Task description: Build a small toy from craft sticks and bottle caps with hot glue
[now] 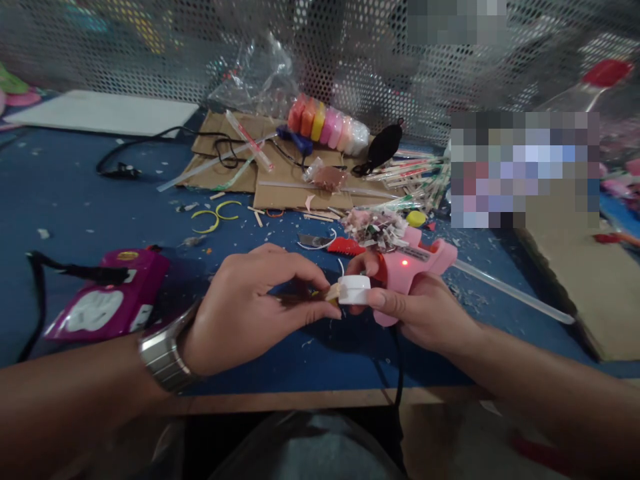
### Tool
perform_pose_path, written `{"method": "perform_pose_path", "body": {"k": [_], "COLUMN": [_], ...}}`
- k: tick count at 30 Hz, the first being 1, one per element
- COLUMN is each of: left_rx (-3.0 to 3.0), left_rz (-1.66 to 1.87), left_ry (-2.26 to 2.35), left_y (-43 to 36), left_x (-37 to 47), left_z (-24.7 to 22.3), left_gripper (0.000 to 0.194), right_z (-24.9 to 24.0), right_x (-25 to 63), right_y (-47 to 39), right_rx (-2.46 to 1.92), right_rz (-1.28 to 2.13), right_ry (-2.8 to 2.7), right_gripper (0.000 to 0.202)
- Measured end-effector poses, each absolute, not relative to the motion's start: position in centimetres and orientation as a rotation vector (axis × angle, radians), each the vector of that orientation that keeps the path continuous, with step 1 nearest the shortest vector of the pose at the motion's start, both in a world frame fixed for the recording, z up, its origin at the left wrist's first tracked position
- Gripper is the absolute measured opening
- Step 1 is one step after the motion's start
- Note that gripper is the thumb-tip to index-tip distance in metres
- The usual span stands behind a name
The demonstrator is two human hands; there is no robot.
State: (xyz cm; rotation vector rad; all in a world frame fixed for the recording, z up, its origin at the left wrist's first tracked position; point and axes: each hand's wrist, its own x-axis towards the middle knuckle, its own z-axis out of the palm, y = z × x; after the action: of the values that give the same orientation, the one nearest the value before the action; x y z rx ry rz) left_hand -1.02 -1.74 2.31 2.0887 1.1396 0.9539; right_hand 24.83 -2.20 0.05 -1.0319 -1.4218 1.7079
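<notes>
My left hand (pixel 260 303) pinches a thin, pale wooden piece (pixel 332 293) between thumb and fingers; most of it is hidden. Its end meets a white round cap (pixel 355 290), which my right thumb and a finger grip from the other side. The same right hand (pixel 423 310) also holds a pink hot glue gun (pixel 417 263), its red light lit. A clear glue stick (pixel 515 293) juts from the gun's back. Just beyond the hands lie a red-handled utility knife (pixel 345 245) and a heap of shredded scraps (pixel 377 228).
At left rests a purple power box (pixel 115 290) with a black cable plugged in. Cardboard pieces (pixel 220 127), colored clay packs (pixel 325 123) and a bundle of straws and sticks (pixel 415 173) lie behind. More cardboard (pixel 580 287) leans at right. Perforated metal (pixel 165 60) backs the blue table (pixel 145 220).
</notes>
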Motion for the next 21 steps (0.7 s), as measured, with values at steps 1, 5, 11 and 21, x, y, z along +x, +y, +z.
{"method": "perform_pose_path", "body": {"k": [1, 5, 11, 21], "left_rx": [2.093, 2.108, 2.143, 2.286], "left_rz": [0.943, 0.925, 0.964, 0.982], "left_ry": [1.147, 1.134, 1.104, 1.002], "left_y": [-1.76, -1.83, -1.9, -1.95], "left_x": [-0.98, -0.84, -0.97, -1.19], "left_z": [2.34, 2.36, 2.18, 2.12], "left_gripper": [0.022, 0.022, 0.014, 0.008], "right_z": [0.1, 0.12, 0.22, 0.24], "right_x": [24.78, 24.59, 24.62, 24.6], "right_y": [-2.18, -2.17, -2.33, -2.38], "right_rx": [-1.033, -1.032, -1.034, -1.047], "right_rz": [1.707, 1.699, 1.762, 1.816], "right_ry": [-1.429, -1.401, -1.45, -1.41], "right_gripper": [0.044, 0.049, 0.049, 0.05]}}
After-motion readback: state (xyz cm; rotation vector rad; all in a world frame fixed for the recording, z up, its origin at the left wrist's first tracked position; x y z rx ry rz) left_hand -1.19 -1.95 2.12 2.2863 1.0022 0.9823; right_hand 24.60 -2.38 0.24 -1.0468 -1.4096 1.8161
